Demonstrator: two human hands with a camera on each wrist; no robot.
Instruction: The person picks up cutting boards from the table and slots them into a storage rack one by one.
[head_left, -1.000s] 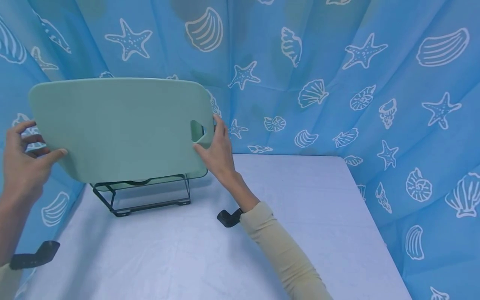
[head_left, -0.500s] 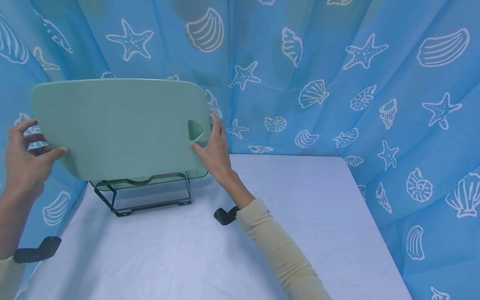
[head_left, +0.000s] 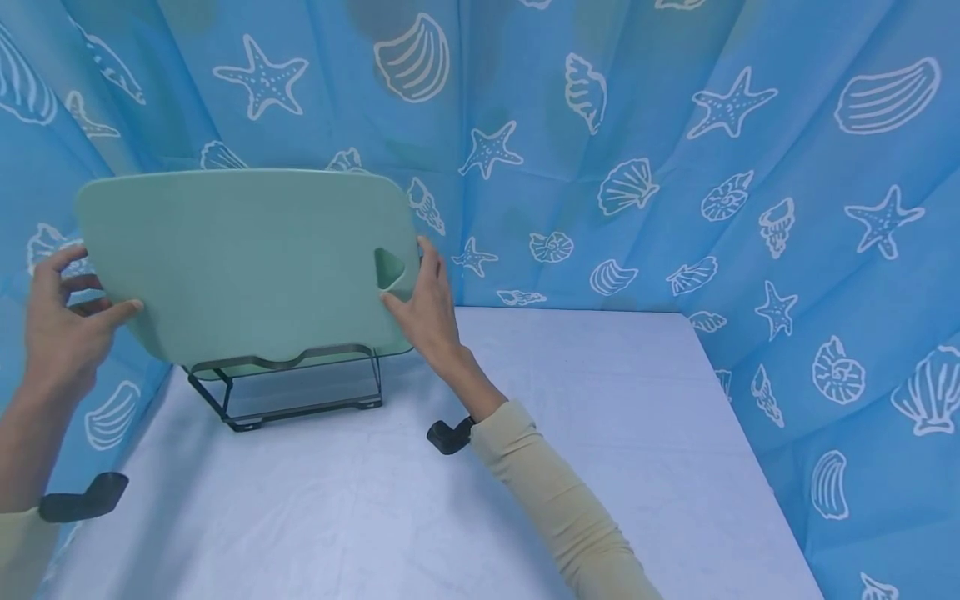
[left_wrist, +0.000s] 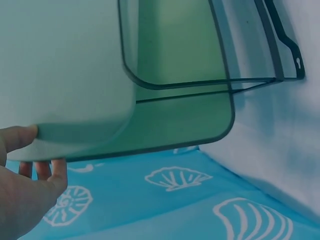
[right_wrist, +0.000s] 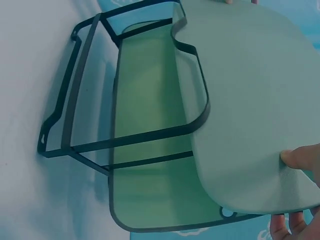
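Between both hands is a pale green cutting board [head_left: 255, 258], upright and tilted, with a handle hole at its right end. My left hand [head_left: 71, 321] pinches the left edge, thumb on the near face and fingers behind. At the right end, beside the hole, my right hand [head_left: 431, 317] grips the edge the same way. The board's lower edge sits behind the wavy front bar of a black wire rack [head_left: 300, 412]. A second green board with a dark rim [right_wrist: 145, 100] stands in the rack behind it, mostly hidden in the head view.
The rack stands at the back left of a table with a white cloth [head_left: 585, 433]. Blue curtains with white shells and starfish [head_left: 540, 150] hang close behind and along the sides. A black wrist camera [head_left: 450, 435] juts out below the right hand.
Both hands have lowered the cutting board, its left end shifting slightly right. Its lower edge has gone from overlapping the rack's front bar to behind it. The rack has not moved.
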